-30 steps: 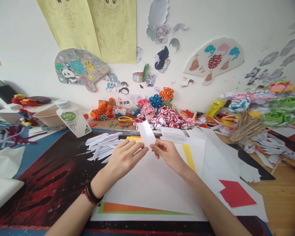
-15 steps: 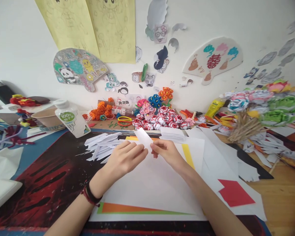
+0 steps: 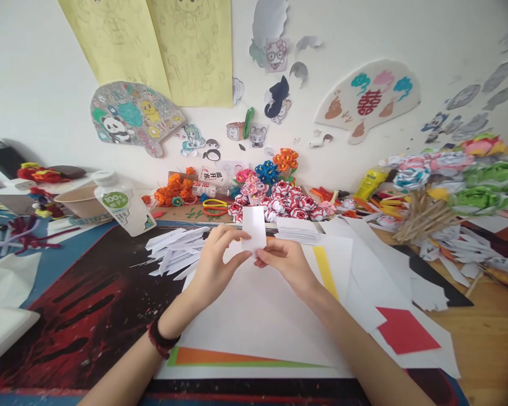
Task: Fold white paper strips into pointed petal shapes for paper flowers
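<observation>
A small white paper strip (image 3: 254, 228) stands upright between my hands, above the middle of the large white sheet (image 3: 262, 316). My right hand (image 3: 285, 265) pinches its lower right corner between thumb and fingers. At its left edge, my left hand (image 3: 220, 256) holds the strip with thumb and index finger, the two tips a little apart. To the left of my left hand lies a loose heap of folded white paper pieces (image 3: 175, 251). Behind my right hand is a neat stack of white paper pieces (image 3: 297, 230).
Red-and-white paper flowers (image 3: 285, 203) line the wall. A white bottle (image 3: 125, 206) and a paper bowl (image 3: 82, 200) stand left. On the right are a red paper piece (image 3: 407, 330), a bundle of sticks (image 3: 425, 217) and a yellow bottle (image 3: 370, 181).
The paper strip has turned from a tilt to upright, its broad face towards me. My left hand has shifted its fingers, which now spread along the strip's left edge.
</observation>
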Demonstrator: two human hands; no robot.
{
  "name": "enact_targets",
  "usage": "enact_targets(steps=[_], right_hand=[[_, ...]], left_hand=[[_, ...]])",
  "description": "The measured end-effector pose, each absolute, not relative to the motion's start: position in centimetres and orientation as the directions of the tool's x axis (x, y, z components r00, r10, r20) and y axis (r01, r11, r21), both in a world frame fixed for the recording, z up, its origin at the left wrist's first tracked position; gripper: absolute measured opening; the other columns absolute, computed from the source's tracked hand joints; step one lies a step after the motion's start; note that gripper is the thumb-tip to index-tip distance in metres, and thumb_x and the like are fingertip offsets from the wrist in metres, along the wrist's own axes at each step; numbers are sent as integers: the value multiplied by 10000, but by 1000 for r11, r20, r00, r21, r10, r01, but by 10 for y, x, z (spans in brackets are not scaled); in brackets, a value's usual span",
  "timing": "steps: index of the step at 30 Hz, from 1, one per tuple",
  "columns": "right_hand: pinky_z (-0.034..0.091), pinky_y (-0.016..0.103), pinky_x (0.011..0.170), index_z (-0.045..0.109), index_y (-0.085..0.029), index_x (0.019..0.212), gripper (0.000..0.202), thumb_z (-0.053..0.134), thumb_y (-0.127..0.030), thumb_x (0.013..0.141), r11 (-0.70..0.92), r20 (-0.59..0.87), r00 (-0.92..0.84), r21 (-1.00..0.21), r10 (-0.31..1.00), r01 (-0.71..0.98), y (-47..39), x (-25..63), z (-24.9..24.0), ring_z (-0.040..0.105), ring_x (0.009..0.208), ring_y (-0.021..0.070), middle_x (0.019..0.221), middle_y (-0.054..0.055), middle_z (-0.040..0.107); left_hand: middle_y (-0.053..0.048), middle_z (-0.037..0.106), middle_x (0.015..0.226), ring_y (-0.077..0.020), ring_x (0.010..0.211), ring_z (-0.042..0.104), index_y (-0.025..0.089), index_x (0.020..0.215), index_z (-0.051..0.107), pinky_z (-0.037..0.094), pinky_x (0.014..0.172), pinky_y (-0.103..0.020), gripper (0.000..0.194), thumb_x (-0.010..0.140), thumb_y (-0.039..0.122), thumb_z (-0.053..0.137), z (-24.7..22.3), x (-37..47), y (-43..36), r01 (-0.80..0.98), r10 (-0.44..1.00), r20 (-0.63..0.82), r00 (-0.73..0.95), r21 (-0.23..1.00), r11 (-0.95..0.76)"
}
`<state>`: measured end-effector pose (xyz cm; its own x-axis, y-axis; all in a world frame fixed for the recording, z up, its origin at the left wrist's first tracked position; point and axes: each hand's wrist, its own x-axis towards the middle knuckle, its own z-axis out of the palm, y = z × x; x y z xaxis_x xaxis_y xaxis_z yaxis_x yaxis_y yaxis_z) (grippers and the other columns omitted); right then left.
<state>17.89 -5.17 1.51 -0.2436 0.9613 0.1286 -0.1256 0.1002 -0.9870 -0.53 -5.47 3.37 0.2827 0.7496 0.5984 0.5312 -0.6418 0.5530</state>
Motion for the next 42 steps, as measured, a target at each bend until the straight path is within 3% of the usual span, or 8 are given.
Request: enact_targets(steps=[4,8,12,20,31,42], right_hand=[[554,340,725,732,-134,910,289,750,-369,743,94,128,-226,-983,966,-156,-53,177,16,681,736,193,863,86,718],[570,359,730,729,-136,972,347,769,-372,720,74,114,-223,-981,968,-180,-55,174,18,693,740,207,897,96,727],[580,371,736,729,-130,971,354,772,-373,716,65,111,-230,-978,967,-199,-56,172,17,697,745,214,892,97,729],[590,389,760,729,-119,957,355,787,-359,702,31,87,-255,-975,963,-218,-56,172,18,701,759,221,883,94,726],[590,411,766,738,-124,954,368,782,-390,703,-7,57,-283,-976,958,-218,-57,172,20,699,754,219,848,86,726],[589,355,687,741,-123,874,299,777,-368,707,52,95,-193,-974,977,-221,-57,175,21,692,681,197,776,74,722]], left_hand=[[-32,593,963,-137,729,514,215,1160,512,394,644,-261,377,829,308,665,25,2,-55,396,900,429,75,816,-422],[-28,640,862,-136,679,554,186,1046,566,399,605,-251,325,817,396,659,18,6,-54,245,963,265,49,931,-269],[-56,667,801,-173,729,597,153,784,657,421,630,-264,282,813,433,643,14,7,-53,225,972,223,68,946,-232],[-22,612,680,-140,644,557,149,683,613,405,586,-237,293,777,417,686,11,10,-56,136,975,224,-1,966,-222],[-7,582,655,-124,630,525,150,664,586,418,608,-242,311,776,419,694,14,12,-59,155,963,270,-16,952,-264],[-66,697,828,-182,784,638,139,827,689,507,738,-287,279,787,415,692,24,8,-58,-6,971,169,167,985,-170]])
